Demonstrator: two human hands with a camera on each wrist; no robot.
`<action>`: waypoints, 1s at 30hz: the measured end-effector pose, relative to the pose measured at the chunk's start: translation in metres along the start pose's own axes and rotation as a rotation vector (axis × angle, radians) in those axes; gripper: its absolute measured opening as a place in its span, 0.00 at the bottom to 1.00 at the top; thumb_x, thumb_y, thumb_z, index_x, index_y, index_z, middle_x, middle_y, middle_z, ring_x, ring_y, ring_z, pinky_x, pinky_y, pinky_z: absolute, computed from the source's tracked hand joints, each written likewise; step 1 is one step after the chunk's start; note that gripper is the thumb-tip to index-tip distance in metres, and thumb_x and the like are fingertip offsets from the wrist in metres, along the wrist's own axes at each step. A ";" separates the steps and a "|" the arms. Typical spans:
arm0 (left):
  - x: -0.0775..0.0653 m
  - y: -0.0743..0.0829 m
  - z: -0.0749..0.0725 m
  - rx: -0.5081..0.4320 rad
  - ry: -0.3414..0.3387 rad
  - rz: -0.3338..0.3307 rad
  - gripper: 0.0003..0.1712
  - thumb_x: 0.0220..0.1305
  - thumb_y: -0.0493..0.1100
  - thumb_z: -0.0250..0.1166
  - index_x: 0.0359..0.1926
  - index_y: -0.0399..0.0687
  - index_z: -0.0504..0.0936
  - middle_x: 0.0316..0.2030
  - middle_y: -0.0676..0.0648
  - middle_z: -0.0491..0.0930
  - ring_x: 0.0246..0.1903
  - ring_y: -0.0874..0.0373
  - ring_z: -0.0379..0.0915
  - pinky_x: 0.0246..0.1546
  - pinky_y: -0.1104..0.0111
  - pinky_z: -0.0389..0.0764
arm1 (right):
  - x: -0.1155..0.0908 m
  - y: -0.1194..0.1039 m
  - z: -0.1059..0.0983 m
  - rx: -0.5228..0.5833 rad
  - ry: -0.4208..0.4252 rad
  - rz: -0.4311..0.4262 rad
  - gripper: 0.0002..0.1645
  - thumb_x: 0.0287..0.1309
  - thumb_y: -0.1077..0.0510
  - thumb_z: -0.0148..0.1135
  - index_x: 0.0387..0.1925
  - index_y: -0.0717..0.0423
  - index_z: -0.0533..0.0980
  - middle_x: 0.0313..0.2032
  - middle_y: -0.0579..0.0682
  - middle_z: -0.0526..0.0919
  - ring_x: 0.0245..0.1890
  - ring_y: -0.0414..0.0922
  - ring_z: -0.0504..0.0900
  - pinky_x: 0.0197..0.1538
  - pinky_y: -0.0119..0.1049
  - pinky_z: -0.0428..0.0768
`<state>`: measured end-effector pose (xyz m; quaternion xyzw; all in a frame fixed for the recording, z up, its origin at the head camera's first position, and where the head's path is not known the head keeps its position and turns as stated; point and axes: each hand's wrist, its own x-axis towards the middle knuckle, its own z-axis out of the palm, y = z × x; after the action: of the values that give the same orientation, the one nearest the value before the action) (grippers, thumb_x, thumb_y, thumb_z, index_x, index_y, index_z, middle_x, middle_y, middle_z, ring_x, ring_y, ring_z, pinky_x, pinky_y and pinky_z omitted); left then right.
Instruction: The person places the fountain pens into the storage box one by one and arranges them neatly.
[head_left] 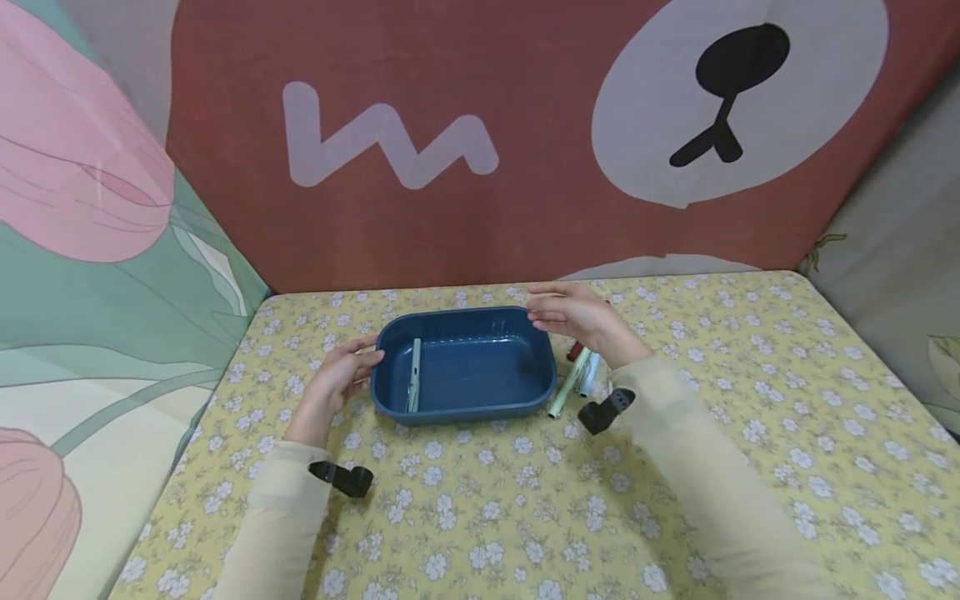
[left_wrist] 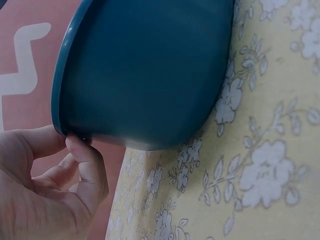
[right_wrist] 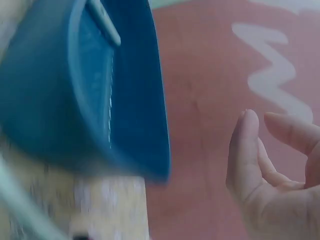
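Head view, left hand [head_left: 336,379] pinching blue basin [head_left: 480,367] at rim, right hand [head_left: 576,317] half-spread, holding nothing, pens [head_left: 572,380] beside it.

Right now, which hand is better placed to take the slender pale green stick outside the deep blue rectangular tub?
Probably the right hand: it is empty and nearer that green stick, while the left hand pinches the blue tub.

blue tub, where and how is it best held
Probably by the rim at its short ends, coming from left and right: the tub is oblong, open-topped and upright, so its end rims stand above the cloth. The left hand pinches the left end; on the right, come in above the pens beside it.
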<state>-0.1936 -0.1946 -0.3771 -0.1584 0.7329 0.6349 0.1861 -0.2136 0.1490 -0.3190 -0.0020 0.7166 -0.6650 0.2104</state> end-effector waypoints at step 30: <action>0.000 -0.003 -0.001 0.028 0.007 0.031 0.31 0.70 0.44 0.56 0.72 0.51 0.60 0.38 0.58 0.81 0.29 0.70 0.79 0.26 0.78 0.75 | -0.040 0.067 -0.138 -0.242 0.107 0.093 0.38 0.70 0.57 0.49 0.71 0.72 0.48 0.38 0.34 0.77 0.38 0.26 0.80 0.48 0.25 0.80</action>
<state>-0.1922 -0.1961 -0.3791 -0.1465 0.7448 0.6268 0.1758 -0.2000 0.2991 -0.3671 0.0413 0.8010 -0.5625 0.2008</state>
